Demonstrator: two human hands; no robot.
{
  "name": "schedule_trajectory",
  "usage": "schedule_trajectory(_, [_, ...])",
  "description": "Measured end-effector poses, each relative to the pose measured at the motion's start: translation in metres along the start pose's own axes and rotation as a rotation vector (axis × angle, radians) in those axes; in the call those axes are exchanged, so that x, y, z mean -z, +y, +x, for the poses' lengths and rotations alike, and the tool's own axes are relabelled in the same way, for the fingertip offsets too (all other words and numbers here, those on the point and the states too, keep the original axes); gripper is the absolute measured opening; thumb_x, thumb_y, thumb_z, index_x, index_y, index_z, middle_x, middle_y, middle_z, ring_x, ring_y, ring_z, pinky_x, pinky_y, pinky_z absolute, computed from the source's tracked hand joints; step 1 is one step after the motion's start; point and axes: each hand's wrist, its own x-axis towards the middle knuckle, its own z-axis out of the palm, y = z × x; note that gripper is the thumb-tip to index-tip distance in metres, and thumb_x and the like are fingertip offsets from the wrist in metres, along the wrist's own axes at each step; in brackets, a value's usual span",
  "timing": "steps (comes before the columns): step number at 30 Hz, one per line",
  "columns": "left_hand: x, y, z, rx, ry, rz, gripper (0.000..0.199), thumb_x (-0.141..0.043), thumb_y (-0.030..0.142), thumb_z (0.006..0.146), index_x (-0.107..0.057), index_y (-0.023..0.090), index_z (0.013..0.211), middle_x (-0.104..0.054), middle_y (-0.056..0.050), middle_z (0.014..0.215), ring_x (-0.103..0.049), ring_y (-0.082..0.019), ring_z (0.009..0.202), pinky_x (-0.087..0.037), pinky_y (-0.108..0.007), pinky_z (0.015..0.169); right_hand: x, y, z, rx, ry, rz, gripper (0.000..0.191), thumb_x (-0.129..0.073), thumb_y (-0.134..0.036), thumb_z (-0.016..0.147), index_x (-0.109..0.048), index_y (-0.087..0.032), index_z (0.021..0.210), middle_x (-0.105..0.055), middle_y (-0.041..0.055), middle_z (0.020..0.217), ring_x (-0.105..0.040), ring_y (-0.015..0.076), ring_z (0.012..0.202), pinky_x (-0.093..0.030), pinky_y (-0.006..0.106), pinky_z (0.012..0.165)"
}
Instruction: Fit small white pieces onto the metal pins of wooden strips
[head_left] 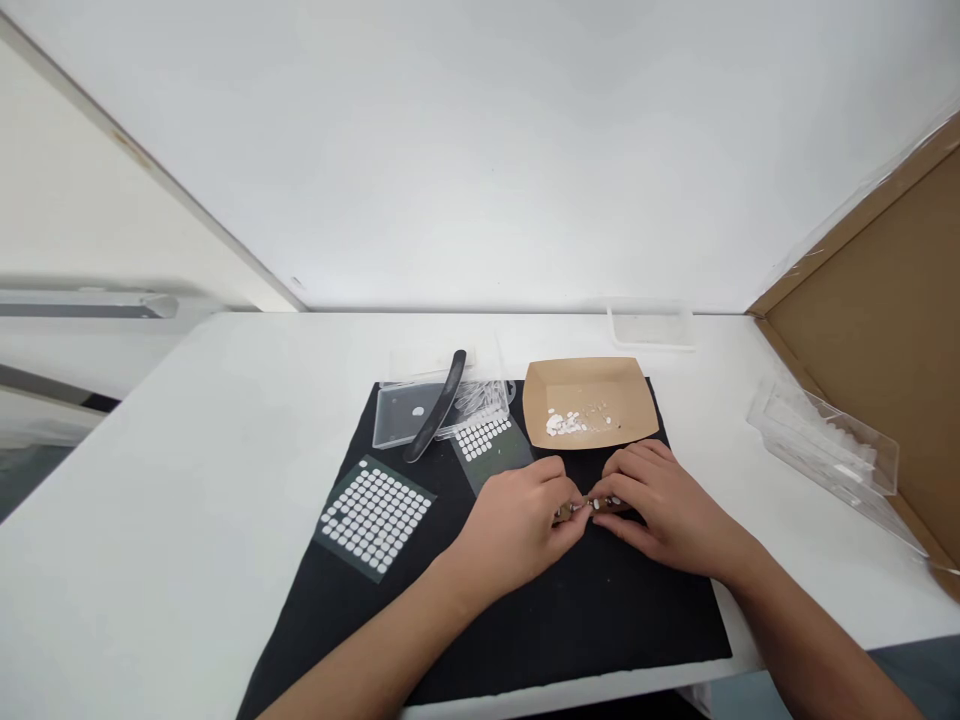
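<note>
Above the black mat (600,610), my left hand (525,520) and my right hand (667,510) meet with bent fingers. Both are closed on a narrow brown strip (609,504) with small white and dark spots along it. The left fingertips pinch near its left part, where a small piece may sit between them, too small to tell. My right hand grips the strip from the right side, thumb below. Just beyond the hands stands a brown paper tray (589,378) with white flakes (564,423) in it. Fingers hide much of the strip.
Two dark sheets with white oval stickers (375,515) (480,437) lie left of the hands. A black curved nail file (437,405) rests across a clear plastic box (394,415) containing clear slender pieces. Clear containers (832,440) stand right, beside a cardboard panel (892,300).
</note>
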Motion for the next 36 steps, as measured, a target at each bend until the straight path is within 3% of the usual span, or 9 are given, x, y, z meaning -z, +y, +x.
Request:
schedule_trajectory(9, [-0.004,0.001,0.0,0.024,-0.055,0.002,0.018,-0.07,0.025,0.096,-0.07,0.019,0.079,-0.064,0.0,0.079,-0.058,-0.013,0.064,-0.035,-0.027,0.057,-0.003,0.0,0.001,0.017,0.024,-0.004,0.01,-0.071,-0.029,0.104,-0.069,-0.023,0.111,-0.068,0.0028,0.1,-0.065,0.021,0.095,-0.043,0.041,0.092])
schedule_trajectory(14, [-0.002,-0.001,0.001,-0.023,-0.038,-0.026,0.004,-0.071,0.022,0.093,-0.07,0.02,0.091,-0.067,-0.004,0.096,-0.065,-0.022,0.095,-0.048,-0.029,0.071,-0.006,0.001,0.002,0.012,0.03,0.01,0.008,-0.071,-0.029,0.105,-0.068,-0.022,0.108,-0.071,0.0022,0.099,-0.065,0.0207,0.094,-0.042,0.04,0.09])
schedule_trajectory(16, [-0.001,0.0,0.001,-0.025,-0.059,-0.032,0.007,-0.074,0.022,0.091,-0.069,0.021,0.096,-0.068,-0.005,0.102,-0.065,-0.024,0.101,-0.051,-0.031,0.075,-0.007,0.002,0.002,0.0,0.032,0.012,0.005,-0.071,-0.025,0.104,-0.067,-0.022,0.105,-0.071,0.0016,0.098,-0.065,0.0208,0.094,-0.042,0.04,0.09])
schedule_trajectory(22, [-0.004,0.001,0.0,-0.05,-0.098,0.0,0.005,-0.072,0.02,0.095,-0.068,0.021,0.095,-0.07,-0.003,0.096,-0.065,-0.023,0.095,-0.051,-0.032,0.074,-0.009,0.0,0.003,-0.012,0.044,0.031,0.007,-0.069,-0.017,0.102,-0.064,-0.022,0.099,-0.073,0.0022,0.097,-0.065,0.0216,0.095,-0.042,0.04,0.089])
schedule_trajectory(28, [-0.006,-0.002,0.001,-0.054,-0.089,0.043,0.009,-0.076,0.023,0.093,-0.067,0.021,0.092,-0.07,-0.003,0.092,-0.065,-0.023,0.094,-0.051,-0.032,0.072,-0.008,-0.003,0.004,0.018,0.155,0.143,0.014,-0.07,-0.013,0.097,-0.063,-0.024,0.099,-0.075,0.0015,0.103,-0.068,0.0211,0.098,-0.047,0.04,0.091])
schedule_trajectory(32, [-0.002,-0.002,0.002,-0.081,-0.025,0.021,0.027,-0.087,0.036,0.083,-0.067,0.02,0.093,-0.071,-0.005,0.093,-0.064,-0.027,0.099,-0.054,-0.035,0.073,-0.006,-0.001,0.001,0.006,0.26,0.212,0.015,-0.068,-0.012,0.098,-0.061,-0.025,0.101,-0.077,0.0029,0.113,-0.071,0.0223,0.108,-0.051,0.042,0.096])
schedule_trajectory(36, [0.009,0.005,0.004,-0.179,0.187,-0.129,0.033,-0.081,0.044,0.086,-0.067,0.019,0.101,-0.071,-0.007,0.092,-0.064,-0.026,0.092,-0.057,-0.039,0.081,-0.005,0.001,-0.002,0.01,0.349,0.215,0.015,-0.068,-0.013,0.099,-0.06,-0.026,0.103,-0.078,0.0021,0.112,-0.073,0.0204,0.105,-0.053,0.039,0.092])
